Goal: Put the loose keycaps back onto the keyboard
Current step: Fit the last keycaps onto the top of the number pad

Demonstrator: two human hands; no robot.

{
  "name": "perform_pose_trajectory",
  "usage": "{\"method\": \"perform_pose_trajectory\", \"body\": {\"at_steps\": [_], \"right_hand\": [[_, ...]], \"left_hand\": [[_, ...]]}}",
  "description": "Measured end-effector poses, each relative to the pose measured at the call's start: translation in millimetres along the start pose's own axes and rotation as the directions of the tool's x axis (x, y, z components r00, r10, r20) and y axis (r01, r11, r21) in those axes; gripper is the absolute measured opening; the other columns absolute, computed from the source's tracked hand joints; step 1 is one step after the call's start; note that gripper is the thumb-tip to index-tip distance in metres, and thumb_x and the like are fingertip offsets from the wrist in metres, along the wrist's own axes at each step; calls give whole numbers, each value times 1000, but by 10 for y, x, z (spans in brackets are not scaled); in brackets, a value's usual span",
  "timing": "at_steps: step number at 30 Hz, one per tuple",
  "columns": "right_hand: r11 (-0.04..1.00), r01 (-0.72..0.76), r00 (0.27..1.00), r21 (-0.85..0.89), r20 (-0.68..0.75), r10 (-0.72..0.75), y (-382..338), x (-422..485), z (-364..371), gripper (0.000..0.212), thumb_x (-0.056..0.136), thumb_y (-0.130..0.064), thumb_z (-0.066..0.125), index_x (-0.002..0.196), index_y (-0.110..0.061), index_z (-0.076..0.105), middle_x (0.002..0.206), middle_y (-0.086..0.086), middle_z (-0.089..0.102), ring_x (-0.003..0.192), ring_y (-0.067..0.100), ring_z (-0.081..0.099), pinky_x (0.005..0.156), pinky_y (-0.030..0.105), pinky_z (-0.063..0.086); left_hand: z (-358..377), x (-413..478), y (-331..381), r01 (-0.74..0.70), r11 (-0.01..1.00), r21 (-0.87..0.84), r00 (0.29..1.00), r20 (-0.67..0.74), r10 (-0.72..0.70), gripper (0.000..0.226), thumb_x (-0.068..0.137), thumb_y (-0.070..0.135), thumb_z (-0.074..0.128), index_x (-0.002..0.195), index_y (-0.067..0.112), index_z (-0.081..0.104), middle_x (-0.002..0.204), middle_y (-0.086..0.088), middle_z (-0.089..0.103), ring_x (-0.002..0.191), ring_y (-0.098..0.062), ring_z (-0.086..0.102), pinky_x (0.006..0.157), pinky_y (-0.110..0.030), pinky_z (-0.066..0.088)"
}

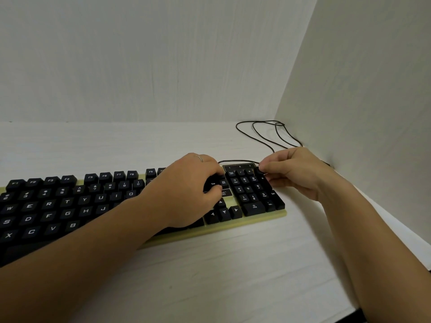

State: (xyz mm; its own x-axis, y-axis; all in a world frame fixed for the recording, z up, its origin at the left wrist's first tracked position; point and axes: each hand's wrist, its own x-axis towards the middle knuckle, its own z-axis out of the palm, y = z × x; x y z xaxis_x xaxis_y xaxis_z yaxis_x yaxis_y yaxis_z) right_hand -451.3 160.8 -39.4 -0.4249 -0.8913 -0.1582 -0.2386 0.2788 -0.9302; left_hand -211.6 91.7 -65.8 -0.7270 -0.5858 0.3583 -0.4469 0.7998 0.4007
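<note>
Most of the keyboard looks filled. The right hand pinches a keycap at its far right corner, probably seating it. The left hand rests on nearby keys, grip unclear. No loose caps show on the table.

A keyboard has black keycaps with pale white legends, set in a pale yellow-green base that shows as a light strip along its edges and between the key groups. A small black panel with faint pale marks sits at the far right corner. The single keycap pinched in the right hand is black too. A thin black cable loops over a white table marked with faint grey wood-grain streaks. The back wall and side wall are off-white with the same faint grain. The left hand wears a thin silver ring.
</note>
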Motion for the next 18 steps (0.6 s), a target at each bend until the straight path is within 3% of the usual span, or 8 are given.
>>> {"method": "perform_pose_trajectory", "body": {"at_steps": [5, 13, 18], "right_hand": [[999, -35, 999, -22, 22, 35, -18, 36, 14, 4, 86, -2, 72, 87, -3, 75, 86, 15, 74, 74, 21, 64, 82, 37, 57], [994, -79, 996, -76, 40, 82, -82, 81, 29, 5, 86, -2, 72, 88, -4, 76, 86, 13, 72, 80, 24, 59, 75, 33, 55], [992, -62, 998, -112, 3, 63, -103, 75, 43, 6, 84, 1, 73, 90, 1, 75, 96, 23, 75, 87, 30, 67, 91, 44, 58]], "left_hand": [[-7, -11, -1, 5, 1000, 0, 1000, 8, -5, 31, 92, 32, 51, 122, 30, 60, 123, 18, 58, 118, -4, 46, 99, -26, 40], [-5, -6, 0, -1, 1000, 5, 1000, 5, 1, 32, 91, 32, 52, 121, 29, 62, 121, 17, 59, 118, -6, 47, 98, -26, 41], [-4, 1, 4, -4, 1000, 6, 1000, 4, 4, 32, 91, 31, 52, 121, 28, 61, 121, 16, 60, 117, -7, 47, 98, -28, 41]]}}
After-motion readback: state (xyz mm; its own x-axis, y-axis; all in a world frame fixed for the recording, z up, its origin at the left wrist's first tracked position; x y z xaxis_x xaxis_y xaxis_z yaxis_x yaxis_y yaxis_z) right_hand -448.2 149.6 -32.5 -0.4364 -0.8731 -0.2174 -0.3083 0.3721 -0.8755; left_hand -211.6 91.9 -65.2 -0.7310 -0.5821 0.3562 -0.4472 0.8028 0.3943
